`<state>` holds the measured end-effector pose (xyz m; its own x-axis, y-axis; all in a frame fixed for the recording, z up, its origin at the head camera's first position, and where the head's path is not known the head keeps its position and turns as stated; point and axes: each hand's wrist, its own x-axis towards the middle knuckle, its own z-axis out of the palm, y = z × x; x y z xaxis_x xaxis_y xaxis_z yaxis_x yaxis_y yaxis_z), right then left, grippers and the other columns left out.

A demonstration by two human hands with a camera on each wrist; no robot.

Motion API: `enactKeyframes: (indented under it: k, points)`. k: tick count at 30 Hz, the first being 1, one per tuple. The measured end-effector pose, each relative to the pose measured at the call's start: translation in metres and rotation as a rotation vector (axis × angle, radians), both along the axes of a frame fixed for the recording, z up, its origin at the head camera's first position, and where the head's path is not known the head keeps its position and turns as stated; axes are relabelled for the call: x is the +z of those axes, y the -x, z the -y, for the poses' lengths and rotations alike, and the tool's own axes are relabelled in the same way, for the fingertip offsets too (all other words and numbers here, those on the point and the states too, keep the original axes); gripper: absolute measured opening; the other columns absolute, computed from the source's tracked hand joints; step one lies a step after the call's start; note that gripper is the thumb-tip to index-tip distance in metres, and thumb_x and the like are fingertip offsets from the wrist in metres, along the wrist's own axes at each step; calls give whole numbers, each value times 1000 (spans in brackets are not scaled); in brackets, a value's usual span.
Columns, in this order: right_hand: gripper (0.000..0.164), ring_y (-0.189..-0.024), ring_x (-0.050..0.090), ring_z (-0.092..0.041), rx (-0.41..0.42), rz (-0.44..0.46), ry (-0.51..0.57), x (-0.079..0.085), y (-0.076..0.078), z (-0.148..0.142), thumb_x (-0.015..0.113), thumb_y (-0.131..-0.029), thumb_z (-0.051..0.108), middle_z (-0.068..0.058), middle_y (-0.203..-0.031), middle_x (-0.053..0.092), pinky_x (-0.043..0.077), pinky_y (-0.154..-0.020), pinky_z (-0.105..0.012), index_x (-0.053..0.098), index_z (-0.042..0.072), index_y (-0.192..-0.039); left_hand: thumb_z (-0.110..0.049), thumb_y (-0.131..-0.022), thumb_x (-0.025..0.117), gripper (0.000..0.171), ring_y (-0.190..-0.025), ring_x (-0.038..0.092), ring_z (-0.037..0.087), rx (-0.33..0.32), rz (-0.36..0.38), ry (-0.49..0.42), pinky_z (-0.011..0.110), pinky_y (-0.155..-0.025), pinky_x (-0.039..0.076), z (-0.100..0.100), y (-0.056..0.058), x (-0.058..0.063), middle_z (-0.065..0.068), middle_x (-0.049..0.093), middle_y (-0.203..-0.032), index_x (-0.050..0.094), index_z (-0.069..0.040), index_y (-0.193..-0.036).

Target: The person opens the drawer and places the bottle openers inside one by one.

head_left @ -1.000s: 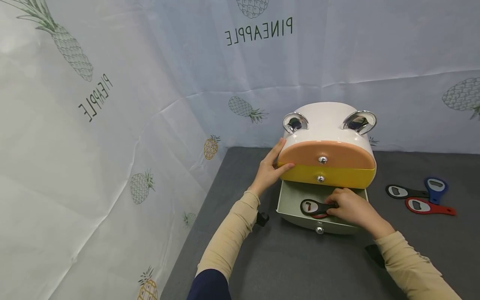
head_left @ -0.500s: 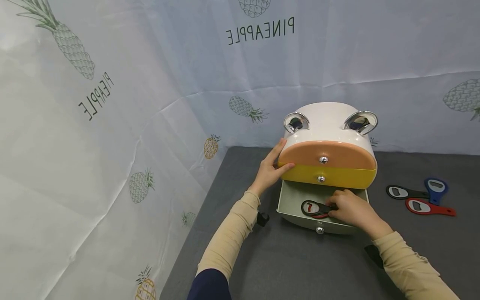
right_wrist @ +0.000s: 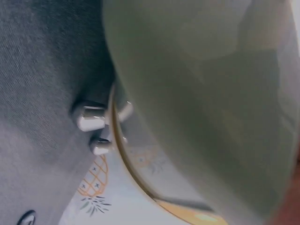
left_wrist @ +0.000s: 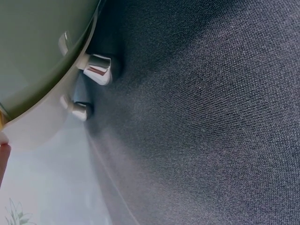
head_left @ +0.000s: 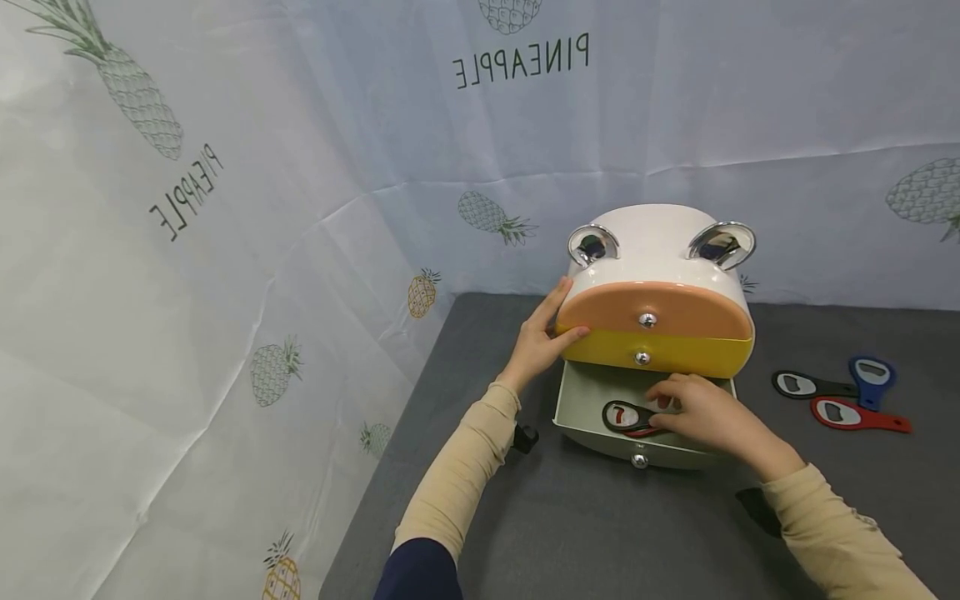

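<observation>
A small white storage box has an orange drawer, a yellow drawer and a pulled-out pale green drawer below. My left hand rests on the box's left side, its thumb lying on the yellow front. Over the green drawer is my right hand, fingers spread apart above the handle end of a black bottle opener. Whether the thumb touches that handle is unclear. Beneath it, a red bottle opener shows only an edge. The right wrist view is mostly filled by the green drawer's underside.
Right of the box, a black bottle opener, a blue one and a red one lie together on the grey tabletop. Silver feet carry the box. A pineapple-print curtain hangs behind and to the left.
The right hand's fingers have loosened from the black bottle opener's handle and spread, and the hand has shifted slightly. The opener stays in the drawer. The left hand has not moved.
</observation>
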<state>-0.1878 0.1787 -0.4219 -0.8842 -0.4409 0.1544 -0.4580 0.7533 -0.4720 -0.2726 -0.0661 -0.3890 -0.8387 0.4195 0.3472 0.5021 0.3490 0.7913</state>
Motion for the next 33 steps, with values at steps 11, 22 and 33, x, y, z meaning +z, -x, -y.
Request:
enactKeyframes:
  k: [11, 22, 33]
  points:
    - [25, -78, 50, 4, 35, -125, 178, 25, -17, -26, 75, -79, 20, 18, -91, 60, 45, -62, -20, 68, 22, -102, -18, -89, 63, 73, -142, 29, 20, -3, 13, -2, 31, -94, 51, 0, 1, 0, -2, 18, -158, 23, -20, -150]
    - [30, -82, 47, 10, -141, -13, 218, 36, -18, -83, 70, -84, 21, 23, -95, 56, 37, -64, -12, 65, 18, -113, -18, -89, 63, 73, -141, 29, 20, 7, 19, -1, 30, -93, 52, 0, 1, -1, -2, 18, -158, 23, -22, -150]
    - [37, -74, 41, 16, -375, 12, 201, 15, -17, -149, 67, -87, 29, 31, -92, 45, 35, -57, -15, 59, 12, -119, -19, -90, 62, 72, -141, 30, 19, 20, 12, 14, 27, -91, 52, 1, -2, -2, -4, 18, -157, 22, -22, -150]
